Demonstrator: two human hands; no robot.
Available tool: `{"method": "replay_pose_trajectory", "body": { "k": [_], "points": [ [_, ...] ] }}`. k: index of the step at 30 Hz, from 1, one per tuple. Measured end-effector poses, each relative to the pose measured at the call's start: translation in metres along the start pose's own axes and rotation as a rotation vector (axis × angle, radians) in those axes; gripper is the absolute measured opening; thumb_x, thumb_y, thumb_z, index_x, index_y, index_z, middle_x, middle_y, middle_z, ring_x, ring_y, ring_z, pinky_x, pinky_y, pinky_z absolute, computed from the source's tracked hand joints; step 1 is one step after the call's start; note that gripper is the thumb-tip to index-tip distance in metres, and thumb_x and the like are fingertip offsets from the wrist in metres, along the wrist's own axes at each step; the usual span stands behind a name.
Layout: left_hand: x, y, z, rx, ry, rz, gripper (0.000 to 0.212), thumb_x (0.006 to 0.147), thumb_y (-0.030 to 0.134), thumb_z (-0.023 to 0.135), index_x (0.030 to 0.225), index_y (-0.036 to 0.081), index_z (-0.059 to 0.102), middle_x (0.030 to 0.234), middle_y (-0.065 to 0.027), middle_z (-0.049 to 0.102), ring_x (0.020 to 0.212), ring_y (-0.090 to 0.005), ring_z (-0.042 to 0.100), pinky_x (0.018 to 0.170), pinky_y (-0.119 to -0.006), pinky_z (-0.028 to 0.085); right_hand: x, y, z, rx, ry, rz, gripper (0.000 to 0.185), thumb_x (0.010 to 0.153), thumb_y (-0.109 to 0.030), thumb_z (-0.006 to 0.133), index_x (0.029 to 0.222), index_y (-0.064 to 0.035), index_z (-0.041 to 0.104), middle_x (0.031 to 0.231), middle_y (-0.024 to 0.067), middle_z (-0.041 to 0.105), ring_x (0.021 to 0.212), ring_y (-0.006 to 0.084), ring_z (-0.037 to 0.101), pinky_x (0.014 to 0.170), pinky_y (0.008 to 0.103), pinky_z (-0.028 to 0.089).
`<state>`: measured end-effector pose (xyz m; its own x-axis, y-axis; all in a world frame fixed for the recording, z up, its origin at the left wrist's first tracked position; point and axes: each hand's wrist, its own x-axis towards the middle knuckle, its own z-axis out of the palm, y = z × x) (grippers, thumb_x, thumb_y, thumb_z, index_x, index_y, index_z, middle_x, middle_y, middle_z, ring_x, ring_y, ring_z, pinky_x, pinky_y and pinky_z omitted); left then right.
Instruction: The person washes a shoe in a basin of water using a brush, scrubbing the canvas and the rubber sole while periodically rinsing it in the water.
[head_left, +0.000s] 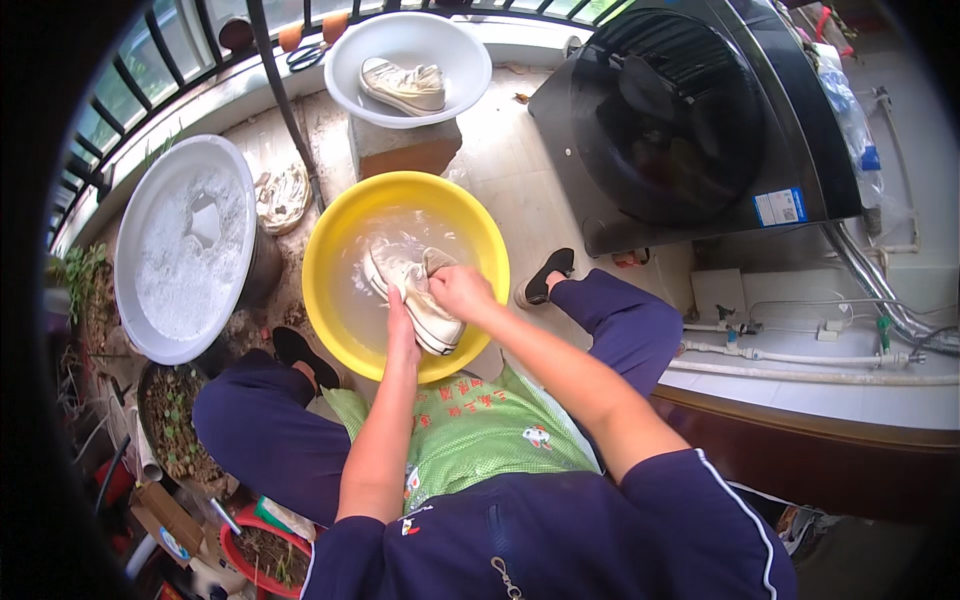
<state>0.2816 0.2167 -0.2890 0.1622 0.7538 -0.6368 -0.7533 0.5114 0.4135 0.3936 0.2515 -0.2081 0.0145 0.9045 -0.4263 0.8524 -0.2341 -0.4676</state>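
Note:
Both of my hands are on a wet off-white canvas sneaker (416, 296) above a yellow plastic basin (321, 330). My left hand (403, 330) grips the shoe along its side near the sole. At the shoe's opening, my right hand (461, 291) is closed on the upper; whether its fingers pinch the tongue or something inside, I cannot tell. Cloudy water (349, 247) lies in the basin beneath. A second off-white sneaker (405, 86) rests in a white basin (469, 71) beyond the yellow one.
To the left, a pale basin (127, 292) of suds stands on a dark pot. Pale laces (283, 199) lie beside it. The white basin sits on a block (409, 150). A black washing machine (667, 127) is at the right, potted plants (277, 559) at lower left.

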Motion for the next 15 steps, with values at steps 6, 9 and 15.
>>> {"method": "replay_pose_trajectory", "body": {
  "k": [6,9,15],
  "points": [
    [0.006,0.001,-0.018,-0.059,-0.025,-0.038,0.053,0.093,0.044,0.034,0.121,0.0,0.046,0.113,-0.0111,0.056,0.101,-0.0214,0.056,0.088,-0.033,0.044,-0.032,0.003,0.007,0.134,-0.047,-0.086,0.033,0.085,-0.03,0.045,0.109,-0.0113,0.058,0.097,0.0181,0.061,0.09,0.0361,0.058,0.079,0.0416,0.046],
    [0.008,0.005,-0.022,-0.07,-0.042,-0.005,0.053,0.092,0.045,0.036,0.12,0.0,0.046,0.112,-0.0123,0.057,0.101,-0.0221,0.056,0.087,-0.035,0.046,-0.04,0.009,-0.003,0.078,-0.135,-0.165,0.037,0.088,-0.028,0.043,0.12,-0.0126,0.051,0.104,0.0178,0.059,0.096,0.0349,0.057,0.084,0.0391,0.045],
    [-0.009,0.012,-0.005,-0.061,0.075,-0.032,0.061,0.091,0.051,0.032,0.126,0.002,0.041,0.118,-0.0145,0.052,0.106,-0.0242,0.054,0.092,-0.036,0.044,-0.021,-0.008,-0.024,0.017,-0.272,-0.166,0.033,0.087,-0.025,0.043,0.113,-0.0093,0.055,0.098,0.0209,0.06,0.094,0.0357,0.057,0.082,0.0404,0.045]
  ]
}}
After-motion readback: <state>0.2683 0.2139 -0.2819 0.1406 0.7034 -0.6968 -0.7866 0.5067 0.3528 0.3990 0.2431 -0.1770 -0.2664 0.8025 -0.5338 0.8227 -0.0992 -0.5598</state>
